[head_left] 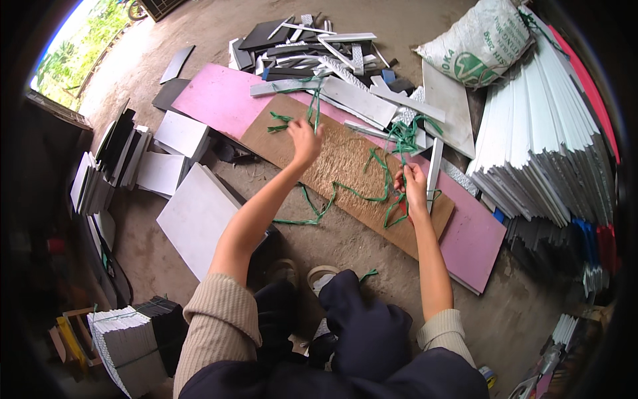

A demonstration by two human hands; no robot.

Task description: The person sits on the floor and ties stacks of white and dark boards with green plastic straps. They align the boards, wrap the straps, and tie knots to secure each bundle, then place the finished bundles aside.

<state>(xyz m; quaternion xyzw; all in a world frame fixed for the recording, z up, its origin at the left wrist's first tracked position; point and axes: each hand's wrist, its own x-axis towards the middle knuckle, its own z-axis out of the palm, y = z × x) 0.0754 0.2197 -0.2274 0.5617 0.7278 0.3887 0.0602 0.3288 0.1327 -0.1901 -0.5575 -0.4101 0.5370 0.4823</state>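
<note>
My left hand (306,141) is closed on a strand of green twine over the upper part of a brown board (276,120). The strand runs up from the fingers to a narrow light-grey strip (282,86). Farther right, my right hand (413,185) is pinched on more green twine, just below a tangled bunch of green twine (404,136). Something small and red (401,207) shows beside that hand, partly hidden. A loose length of green twine (319,216) trails across the worn middle of the board and onto the floor.
Under the brown board lies a pink sheet (473,239). Offcut strips (299,50) are heaped beyond it. Stacked white sheets (531,139) stand at right beneath a white sack (475,46). White panels (199,216) lie at left; a tied stack (126,346) stands lower left.
</note>
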